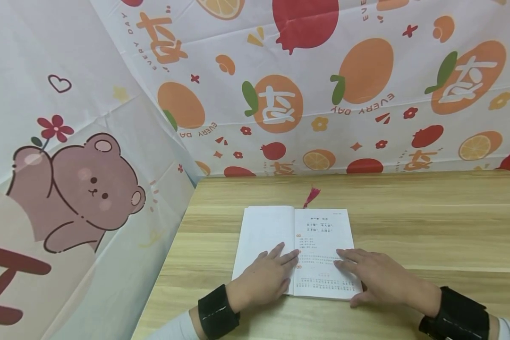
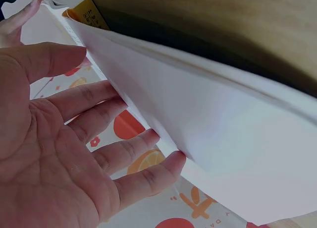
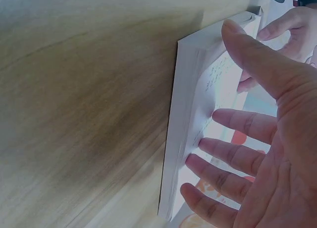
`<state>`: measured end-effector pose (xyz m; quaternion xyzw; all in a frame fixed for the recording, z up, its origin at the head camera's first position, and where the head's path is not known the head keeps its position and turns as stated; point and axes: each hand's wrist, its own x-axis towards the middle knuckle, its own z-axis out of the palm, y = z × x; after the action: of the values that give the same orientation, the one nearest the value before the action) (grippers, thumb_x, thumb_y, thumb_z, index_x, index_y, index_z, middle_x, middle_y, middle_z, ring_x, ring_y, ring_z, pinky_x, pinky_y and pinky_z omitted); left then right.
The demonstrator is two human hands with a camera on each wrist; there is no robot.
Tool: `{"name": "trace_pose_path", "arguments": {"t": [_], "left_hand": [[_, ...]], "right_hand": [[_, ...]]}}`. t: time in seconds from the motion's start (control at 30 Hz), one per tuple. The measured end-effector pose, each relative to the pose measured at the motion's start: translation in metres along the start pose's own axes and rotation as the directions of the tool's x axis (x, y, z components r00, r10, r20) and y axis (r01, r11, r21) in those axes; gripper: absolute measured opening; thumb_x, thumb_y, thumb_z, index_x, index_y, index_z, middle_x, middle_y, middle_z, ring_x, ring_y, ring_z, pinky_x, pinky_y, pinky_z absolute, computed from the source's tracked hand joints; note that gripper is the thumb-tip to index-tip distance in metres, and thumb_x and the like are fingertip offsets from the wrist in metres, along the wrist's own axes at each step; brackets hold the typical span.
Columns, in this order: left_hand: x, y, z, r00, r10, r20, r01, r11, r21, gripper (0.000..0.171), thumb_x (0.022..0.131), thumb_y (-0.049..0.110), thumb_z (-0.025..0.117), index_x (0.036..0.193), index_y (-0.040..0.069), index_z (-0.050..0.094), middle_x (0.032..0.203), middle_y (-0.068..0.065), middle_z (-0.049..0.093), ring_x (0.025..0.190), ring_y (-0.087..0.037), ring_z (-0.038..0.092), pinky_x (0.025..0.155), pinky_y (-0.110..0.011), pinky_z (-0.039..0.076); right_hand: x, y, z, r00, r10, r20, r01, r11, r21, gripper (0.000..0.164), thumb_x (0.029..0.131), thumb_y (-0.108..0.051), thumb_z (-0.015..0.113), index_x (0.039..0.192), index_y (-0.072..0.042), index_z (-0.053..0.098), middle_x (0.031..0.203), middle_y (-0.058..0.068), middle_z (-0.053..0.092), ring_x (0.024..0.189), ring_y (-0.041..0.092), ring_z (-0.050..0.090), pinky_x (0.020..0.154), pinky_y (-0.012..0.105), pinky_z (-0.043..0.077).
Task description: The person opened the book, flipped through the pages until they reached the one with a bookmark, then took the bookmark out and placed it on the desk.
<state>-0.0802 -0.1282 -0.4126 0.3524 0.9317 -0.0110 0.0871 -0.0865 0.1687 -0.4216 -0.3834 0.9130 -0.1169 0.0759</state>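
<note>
An open book (image 1: 263, 231) lies on the wooden table, its left page blank and its right page printed with text. My left hand (image 1: 263, 277) rests on the lower part of the book near the spine. In the left wrist view its fingertips (image 2: 174, 161) touch the blank page, fingers spread and nearly straight. My right hand (image 1: 380, 276) lies over the right page's outer edge, with the thumb by the lower corner. The right wrist view shows its spread fingers (image 3: 230, 156) touching the printed page. A red tassel (image 1: 312, 195) sticks out from the book's top edge.
The wooden table (image 1: 433, 212) extends around the book. Behind it hangs a cloth (image 1: 314, 94) printed with fruit, and a cloth with a bear (image 1: 97, 184) covers the left side. Black bands (image 1: 218, 311) wrap both wrists.
</note>
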Motion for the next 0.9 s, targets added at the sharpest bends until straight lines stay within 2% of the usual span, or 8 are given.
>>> {"name": "trace_pose_path", "arguments": {"t": [0.13, 0.43, 0.53, 0.67, 0.9], "left_hand": [[0.000, 0.000, -0.002, 1.000, 0.007, 0.009, -0.007, 1.000, 0.000, 0.049, 0.099, 0.028, 0.059, 0.146, 0.014, 0.053, 0.157, 0.003, 0.044, 0.146, -0.031, 0.037, 0.105, -0.053, 0.047], [0.002, -0.005, 0.000, 0.998, 0.025, 0.052, -0.023, 0.999, -0.043, 0.054, 0.098, 0.027, 0.063, 0.148, 0.012, 0.050, 0.159, 0.001, 0.039, 0.148, -0.032, 0.033, 0.103, -0.055, 0.048], [0.005, -0.006, -0.002, 0.998, 0.033, 0.061, -0.028, 0.996, -0.079, 0.054, 0.095, 0.022, 0.068, 0.145, 0.009, 0.053, 0.157, -0.001, 0.042, 0.147, -0.034, 0.034, 0.108, -0.049, 0.045], [0.009, -0.005, -0.010, 0.996, 0.018, 0.089, -0.008, 0.993, -0.116, 0.051, 0.089, 0.017, 0.075, 0.137, 0.008, 0.061, 0.153, -0.001, 0.049, 0.144, -0.034, 0.040, 0.113, -0.039, 0.040], [0.016, 0.001, -0.021, 0.991, -0.044, 0.125, 0.065, 0.984, -0.168, 0.038, 0.087, 0.019, 0.076, 0.124, 0.011, 0.072, 0.147, -0.002, 0.056, 0.137, -0.038, 0.048, 0.111, -0.043, 0.043]], "right_hand": [[0.001, 0.001, 0.000, 1.000, -0.009, 0.003, 0.009, 1.000, -0.009, 0.079, 0.075, -0.063, 0.076, 0.134, -0.013, 0.065, 0.143, 0.013, 0.057, 0.126, 0.036, 0.057, 0.090, 0.054, 0.054], [0.002, 0.001, -0.001, 0.999, -0.050, 0.004, 0.050, 0.998, -0.033, 0.063, 0.078, -0.046, 0.082, 0.130, -0.013, 0.068, 0.139, 0.014, 0.061, 0.124, 0.036, 0.060, 0.092, 0.053, 0.054], [0.002, 0.000, -0.003, 0.997, -0.077, 0.005, 0.077, 0.996, -0.034, 0.055, 0.080, -0.040, 0.082, 0.127, -0.013, 0.070, 0.136, 0.013, 0.063, 0.121, 0.034, 0.062, 0.092, 0.052, 0.054], [0.003, -0.003, -0.006, 0.993, -0.116, 0.005, 0.116, 0.992, -0.047, 0.044, 0.081, -0.028, 0.083, 0.121, -0.013, 0.073, 0.129, 0.011, 0.068, 0.114, 0.029, 0.067, 0.089, 0.048, 0.056], [0.004, -0.007, -0.008, 0.992, -0.130, 0.009, 0.130, 0.988, -0.084, 0.038, 0.078, -0.013, 0.084, 0.115, -0.012, 0.075, 0.125, 0.013, 0.070, 0.111, 0.029, 0.068, 0.088, 0.046, 0.057]]}}
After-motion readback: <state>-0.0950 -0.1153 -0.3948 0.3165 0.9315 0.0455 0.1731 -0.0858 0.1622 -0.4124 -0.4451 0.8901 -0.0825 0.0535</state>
